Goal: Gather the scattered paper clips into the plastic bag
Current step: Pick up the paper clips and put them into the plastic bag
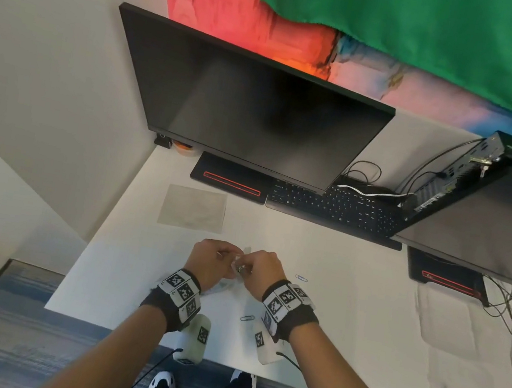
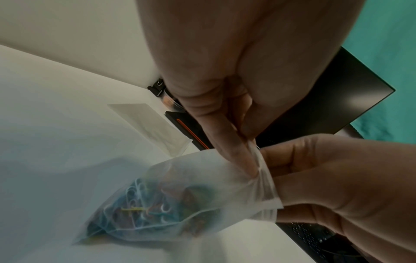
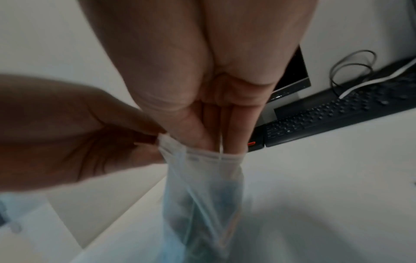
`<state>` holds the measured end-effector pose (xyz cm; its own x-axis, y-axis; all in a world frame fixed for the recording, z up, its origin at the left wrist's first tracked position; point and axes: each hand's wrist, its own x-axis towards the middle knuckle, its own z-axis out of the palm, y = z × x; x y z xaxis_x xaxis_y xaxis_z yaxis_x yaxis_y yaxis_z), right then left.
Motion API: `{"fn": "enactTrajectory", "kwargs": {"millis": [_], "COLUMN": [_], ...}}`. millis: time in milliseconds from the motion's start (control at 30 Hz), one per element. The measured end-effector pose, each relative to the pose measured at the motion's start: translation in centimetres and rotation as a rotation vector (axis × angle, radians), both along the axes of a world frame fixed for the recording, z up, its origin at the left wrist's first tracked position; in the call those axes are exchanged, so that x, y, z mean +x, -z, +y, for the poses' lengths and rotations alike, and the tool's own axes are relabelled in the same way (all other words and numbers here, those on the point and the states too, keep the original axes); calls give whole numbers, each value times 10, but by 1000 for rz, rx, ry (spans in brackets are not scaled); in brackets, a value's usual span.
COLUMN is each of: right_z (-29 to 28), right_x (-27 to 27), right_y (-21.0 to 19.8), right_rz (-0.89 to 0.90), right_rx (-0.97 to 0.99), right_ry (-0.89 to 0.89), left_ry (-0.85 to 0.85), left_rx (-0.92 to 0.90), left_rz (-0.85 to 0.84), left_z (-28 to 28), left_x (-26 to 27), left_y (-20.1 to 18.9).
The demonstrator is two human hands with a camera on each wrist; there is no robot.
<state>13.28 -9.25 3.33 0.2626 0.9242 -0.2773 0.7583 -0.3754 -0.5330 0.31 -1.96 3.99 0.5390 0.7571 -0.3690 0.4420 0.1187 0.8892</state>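
A clear plastic bag [image 2: 202,181] hangs between both hands above the white desk [image 1: 349,296], and several coloured paper clips [image 2: 144,210] bunch in its bottom. My left hand [image 2: 249,160] pinches one side of the bag's rim. My right hand [image 3: 220,147] grips the other side, fingertips at the bag's [image 3: 202,186] mouth. In the head view the left hand [image 1: 229,259] and right hand [image 1: 248,266] meet at the bag [image 1: 239,264], which they mostly hide. One blue clip [image 1: 301,278] lies right of the hands. Another clip [image 1: 247,318] lies near my right wrist.
A second, flat plastic bag [image 1: 193,208] lies behind the hands. Further back stand a dark monitor [image 1: 255,115] and a keyboard [image 1: 334,207]. At the right are another screen [image 1: 490,218], cables [image 1: 501,305] and clear plastic trays [image 1: 457,366]. The desk's front edge [image 1: 108,325] runs under my wrists.
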Motion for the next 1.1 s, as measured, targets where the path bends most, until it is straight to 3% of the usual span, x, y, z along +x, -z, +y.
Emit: {"fn": "enactTrajectory", "kwargs": {"millis": [100,200,233,300,400,467,567,667,833,1033,1100], "right_z": [-4,-15,-20,-33,-56,-75,-102,-112,-116,-112,-110], "right_x": [4,21,31,59,88,89,64,37,3,-2,2], "right_y": [-3,-8,-4,14,51,75,86,85,100,100,102], "right_rz": [225,584,562,270,-38,-48,-127,-93,-281,-443,-385], "right_rx": [54,179,203,145,-192,-313,-260,-292,-328,-208,-158], "right_ry": [94,388,458,464,177,83,44,-21,-229,-329,-281], "left_ry": [-11,-17,-23,-37,-49,-48,-45,-38,-13,-3,10], "left_rx": [-17,-20,-27,-33,-41,-48,-42,-36,-39,-47,-46], "left_rz": [-9,-5,-4,-2,1,1,-7,-2,5,19,24], "left_z": [1,4,5,7,9,9,10,11,9,7,7], "left_x": [0,-4,-6,-12,-19,-22,-24,-26,-22,-18,-17], "left_y": [2,3,2,2,4,4,2,4,5,8,8]}}
